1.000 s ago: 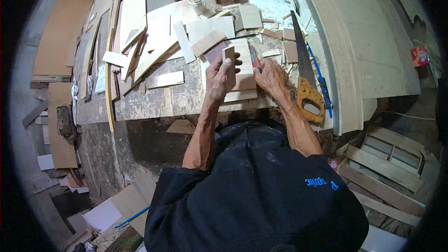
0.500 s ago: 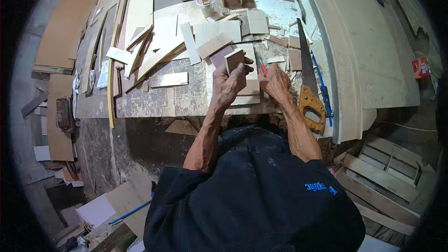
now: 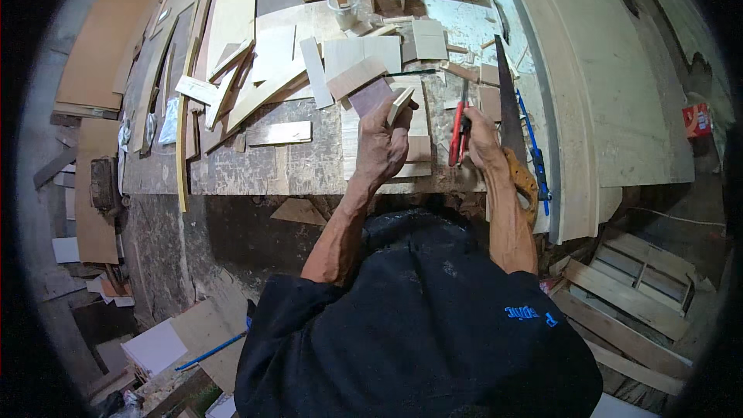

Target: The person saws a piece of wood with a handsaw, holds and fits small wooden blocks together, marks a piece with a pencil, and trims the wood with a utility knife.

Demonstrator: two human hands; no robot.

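My left hand [image 3: 381, 143] is closed around a small flat wooden block [image 3: 399, 104], held up on edge above the bench. A red utility knife [image 3: 458, 135] is in my right hand [image 3: 483, 138], its thin grey blade pointing away from me. Between the hands and below them lies a pale square board [image 3: 418, 120] with a smaller strip of wood on it. Beyond my left hand are a purplish sheet [image 3: 370, 97] and a light wooden piece [image 3: 356, 77] resting over it. My right forearm partly covers the handsaw [image 3: 508, 101] and its yellow handle.
A blue bar-shaped tool [image 3: 539, 166] lies right of the saw. Wooden offcuts [image 3: 280, 133] and long boards cover the left of the workbench [image 3: 232, 178]. A plastic cup [image 3: 344, 8] with a wooden stick stands at the back. A large panel [image 3: 619, 93] spans the right side.
My right hand has moved right and lifted the red knife off the bench area, bringing it into full view. The block in my left hand has tilted and shifted slightly right.
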